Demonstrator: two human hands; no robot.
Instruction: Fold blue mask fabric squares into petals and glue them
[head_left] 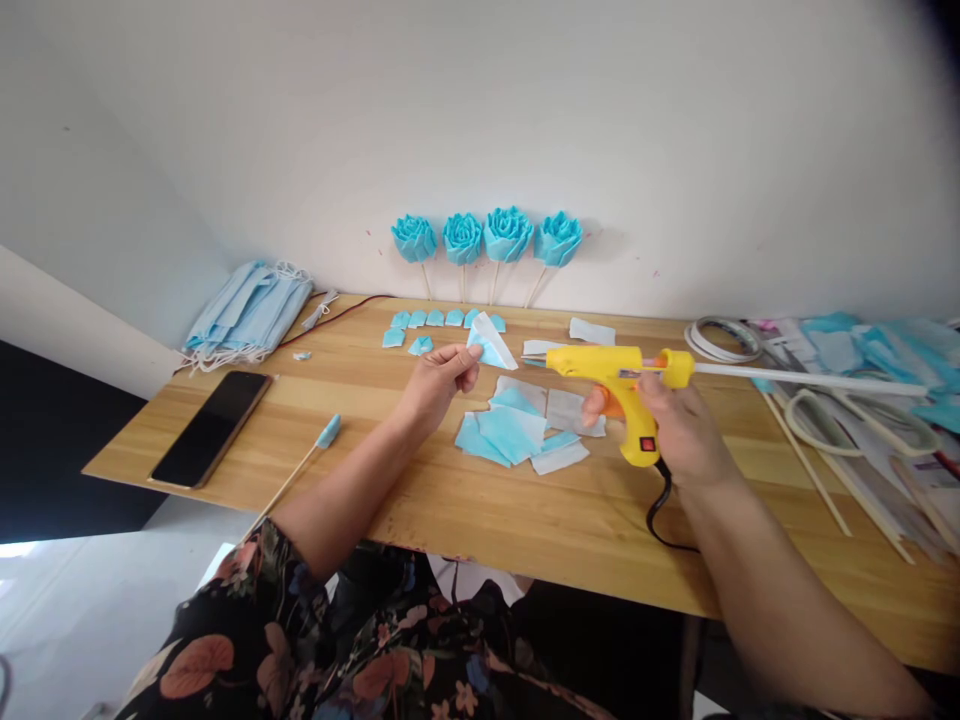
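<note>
My left hand (439,385) pinches a small folded blue-and-white fabric piece (491,342) above the wooden table (525,510). My right hand (671,425) grips a yellow glue gun (619,375), a finger on its orange trigger. Its nozzle points left and sits just right of the folded piece. A white glue stick (810,379) juts from the gun's back. Below the hands lies a pile of cut blue and white fabric squares (521,428).
Four blue fabric roses on sticks (486,238) lean on the wall. A row of small folded petals (431,320), a stack of face masks (247,312), a phone (210,428) and a blue-tipped stick (304,468) lie left. Sticks, tape and scraps (847,400) crowd the right.
</note>
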